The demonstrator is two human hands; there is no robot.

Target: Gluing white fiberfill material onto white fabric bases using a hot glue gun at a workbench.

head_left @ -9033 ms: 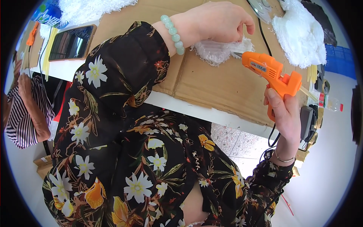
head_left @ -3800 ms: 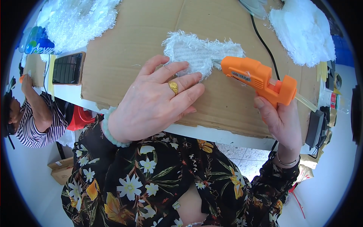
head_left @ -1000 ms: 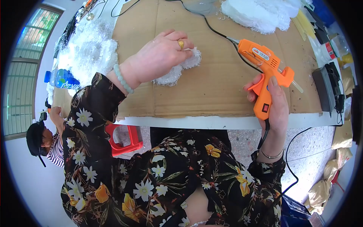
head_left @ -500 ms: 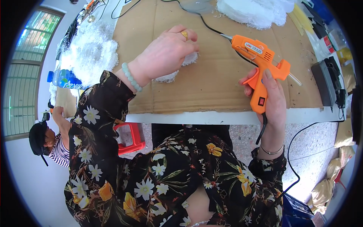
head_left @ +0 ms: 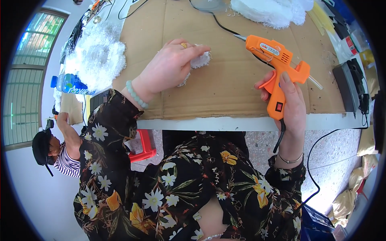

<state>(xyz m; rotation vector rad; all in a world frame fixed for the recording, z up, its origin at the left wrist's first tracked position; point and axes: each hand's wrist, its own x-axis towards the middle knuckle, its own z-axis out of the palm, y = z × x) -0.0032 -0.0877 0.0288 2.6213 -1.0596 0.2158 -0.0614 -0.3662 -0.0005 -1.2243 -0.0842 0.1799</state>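
Observation:
My left hand [head_left: 164, 67], with a ring and a pale green bead bracelet, is over the cardboard with its fingers bent around a small white fringed piece [head_left: 202, 60]. Part of that piece shows beyond the index finger and part below the palm; the hand covers the rest. An orange glue gun [head_left: 276, 82] is gripped by its handle in my right hand [head_left: 295, 105], fingers at the trigger. Its metal nozzle points to the upper left, away from the white piece, and a clear glue stick juts from its back.
Brown cardboard [head_left: 241, 96] covers the white table. White frayed heaps lie at left [head_left: 96, 56] and far right [head_left: 269, 12]. Beside the left heap lies a blue-labelled bottle [head_left: 72, 83]. A dark grey box [head_left: 344, 88] stands at right. Another person [head_left: 66, 152] works at left.
My left hand has shifted slightly left, its index finger now straighter, and more of the white piece shows beyond it. The glue gun stays almost where it was.

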